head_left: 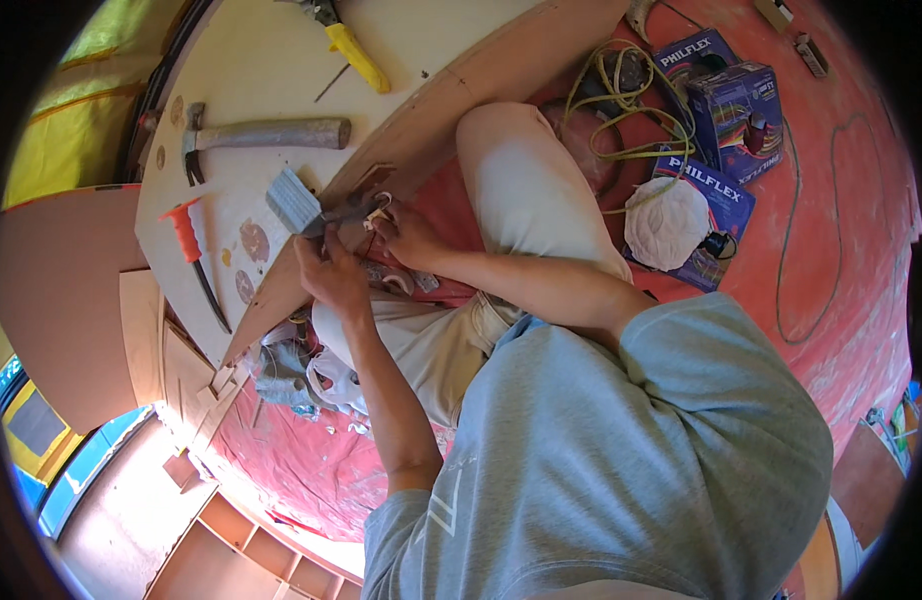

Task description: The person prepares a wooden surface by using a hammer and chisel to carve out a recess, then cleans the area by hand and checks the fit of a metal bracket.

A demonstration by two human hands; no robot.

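Note:
My left hand (333, 272) is closed at the edge of a pale board (311, 50), its fingertips pinched together; what they hold is too small to name. Beside it sits a light blue ribbed block (295, 202) at the board's edge. My right hand (409, 238) comes in from the right, its fingers closed on a small cream-coloured piece (375, 217), with a thin white curved strand by it. The two hands are close together but apart. A claw hammer (271, 134) and a red-handled tool (186, 238) with a dark shaft lie on the board.
Yellow-handled pliers (357, 58) lie at the board's far end. On the red floor sheet (841, 200) to the right are several blue boxes (736, 115), loose yellow wire (621, 110) and a round white bundle (667, 225). Crumpled bags (301, 370) rest beside my left leg.

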